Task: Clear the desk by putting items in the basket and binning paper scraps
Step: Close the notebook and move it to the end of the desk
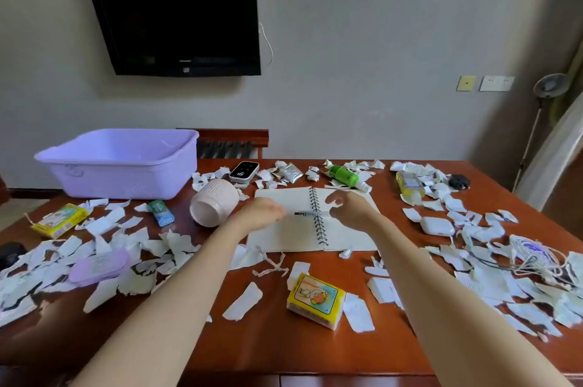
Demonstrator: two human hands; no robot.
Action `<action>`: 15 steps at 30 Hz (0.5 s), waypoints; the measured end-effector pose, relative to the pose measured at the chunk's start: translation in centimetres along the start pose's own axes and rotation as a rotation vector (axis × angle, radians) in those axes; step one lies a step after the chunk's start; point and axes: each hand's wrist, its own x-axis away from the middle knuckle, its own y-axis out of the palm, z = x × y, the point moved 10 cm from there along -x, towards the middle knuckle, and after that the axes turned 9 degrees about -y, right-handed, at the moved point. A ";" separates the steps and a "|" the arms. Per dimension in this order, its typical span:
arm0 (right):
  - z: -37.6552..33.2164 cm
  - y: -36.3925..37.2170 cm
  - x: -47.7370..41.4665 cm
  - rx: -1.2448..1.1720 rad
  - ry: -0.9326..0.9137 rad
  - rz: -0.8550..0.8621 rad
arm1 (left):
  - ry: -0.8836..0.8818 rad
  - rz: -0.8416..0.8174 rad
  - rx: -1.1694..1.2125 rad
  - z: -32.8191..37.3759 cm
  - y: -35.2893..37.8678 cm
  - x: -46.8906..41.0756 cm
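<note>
A: Entry. Clock is laid flat on the desk [274, 339], centred on the open notebook [284, 229], 12 toward the wall. Which step do we log?

B: An item pickup: the pen [310, 213]. It lies flat across the notebook's spiral at clock centre, running 9 to 3. The left hand [262, 213] is just beside its 9 o'clock end. The right hand [350, 207] is at its 3 o'clock end.

A: Grip status?

B: The right hand's fingers curl over the pen's end, but blur hides whether they pinch it or only touch it, so we cannot tell. The left hand shows us its back and its fingers are hidden, so we cannot tell there either.

A: Progress estimate?

B: Early, in our judgement. The basket [126, 181] stands at 10 o'clock, and the part of its inside we see shows nothing. Paper scraps [243, 301] lie thick at 8, at 4 and along 12. No bin is in view.

A: What does the next move call for?

B: A firm pinch on the thin barrel and a lift clear of the spiral wire. Then a carry toward 10 o'clock, past the tipped pink cup [214, 202] lying between. We think the notebook wants closing afterward.

A: Pen's appearance?

B: Slim, with a pale barrel that is dark at the 9 o'clock end. It looks light, and we expect it to roll if nudged. Finer detail is blurred.
</note>
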 end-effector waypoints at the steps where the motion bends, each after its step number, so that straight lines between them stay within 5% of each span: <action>1: 0.5 0.4 -0.2 0.042 0.020 -0.031 | 0.004 -0.045 -0.093 -0.5 0.8 0.1; 15: 4.5 2.9 1.3 0.401 0.088 -0.331 | -0.060 -0.242 -0.456 -4.6 2.1 -0.4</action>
